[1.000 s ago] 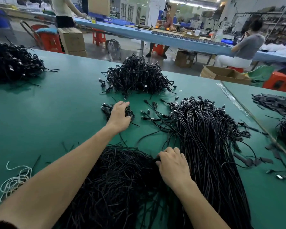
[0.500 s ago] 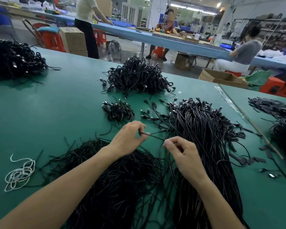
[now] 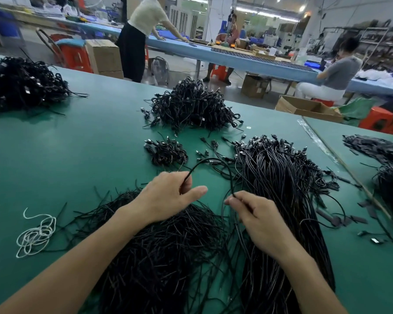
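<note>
While both hands work at mid-frame, one black cable (image 3: 210, 160) arches up between them, lifted off the green table (image 3: 77, 155). The L end of the arch runs into the left hand (image 3: 168, 196), whose fingers curl round it w/ the thumb stuck out to the right. The R end drops to the right hand (image 3: 259, 220), pinched between thumb & forefinger, the other fingers curled under. Below the pinch the cable seems to merge w/ the strands underneath, though blur makes that hard to tell.

Under the wrists, lower centre, lies a loose mat of thin black strands (image 3: 163, 245). Just right of it a long thick bundle (image 3: 281, 200) of black cables runs from the bottom edge up to mid-right, connector ends bunched at its top. Just above the left hand sits a small bunch (image 3: 166, 152) of coiled cables. Higher, at centre, is a big heap (image 3: 191, 105) of the same, w/ a second heap (image 3: 21, 85) at the upper left edge. A white cord tangle (image 3: 36, 234) lies at lower left, well apart from the black stuff. Flat black strips (image 3: 372, 146) lie at far right.

Across the top of the frame runs a long blue table (image 3: 236, 60), w/ a standing person (image 3: 143, 30) in a white top at it and a seated person (image 3: 336, 73) in grey at upper right. A cardboard box (image 3: 304, 107) sits on the floor.
</note>
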Demonstrator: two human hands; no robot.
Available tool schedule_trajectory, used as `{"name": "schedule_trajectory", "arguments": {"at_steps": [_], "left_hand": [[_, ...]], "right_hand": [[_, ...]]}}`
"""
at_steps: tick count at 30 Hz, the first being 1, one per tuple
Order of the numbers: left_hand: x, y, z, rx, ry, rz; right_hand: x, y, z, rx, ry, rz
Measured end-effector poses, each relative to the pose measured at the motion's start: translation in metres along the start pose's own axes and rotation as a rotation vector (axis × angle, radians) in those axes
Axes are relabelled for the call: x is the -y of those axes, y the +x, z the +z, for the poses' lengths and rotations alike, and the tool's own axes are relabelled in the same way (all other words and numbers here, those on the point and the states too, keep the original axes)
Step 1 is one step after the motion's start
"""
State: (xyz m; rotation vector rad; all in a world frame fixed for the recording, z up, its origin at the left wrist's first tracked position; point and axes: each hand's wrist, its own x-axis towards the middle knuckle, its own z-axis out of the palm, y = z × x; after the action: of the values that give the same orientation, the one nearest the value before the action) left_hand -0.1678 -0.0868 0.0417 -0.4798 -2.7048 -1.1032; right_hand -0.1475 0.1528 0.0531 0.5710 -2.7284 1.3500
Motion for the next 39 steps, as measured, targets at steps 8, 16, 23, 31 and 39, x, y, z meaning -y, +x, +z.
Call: {"name": "schedule_trajectory", "arguments": {"at_steps": [8,16,23,31,39], "left_hand": [[-0.001,-0.012,0.012,0.086,0.02,-0.106],[-0.036,-0.025,-0.001,0.48,-0.705,-0.06],[-0.053,-0.014,-0.002,0.029,-1.409,-0.156],[-0.028,-0.016,0.02,-0.238,-0.693,-0.102],[-0.054,-0.028,0.015,0.276,-0.51,-0.255]], "right_hand": [[0.022,0.003,0.0,-0.409,0.315,-0.044],[0.012,0.007,-0.005,-0.512,0.298,0.107],[0.026,-0.008,0.034,0.264,-0.007,0.023],[0.038,-0.018,0.02,0.29,-0.046,-0.127],[0.03,-0.006,-0.002,-0.068,0.027,-0.209]]}}
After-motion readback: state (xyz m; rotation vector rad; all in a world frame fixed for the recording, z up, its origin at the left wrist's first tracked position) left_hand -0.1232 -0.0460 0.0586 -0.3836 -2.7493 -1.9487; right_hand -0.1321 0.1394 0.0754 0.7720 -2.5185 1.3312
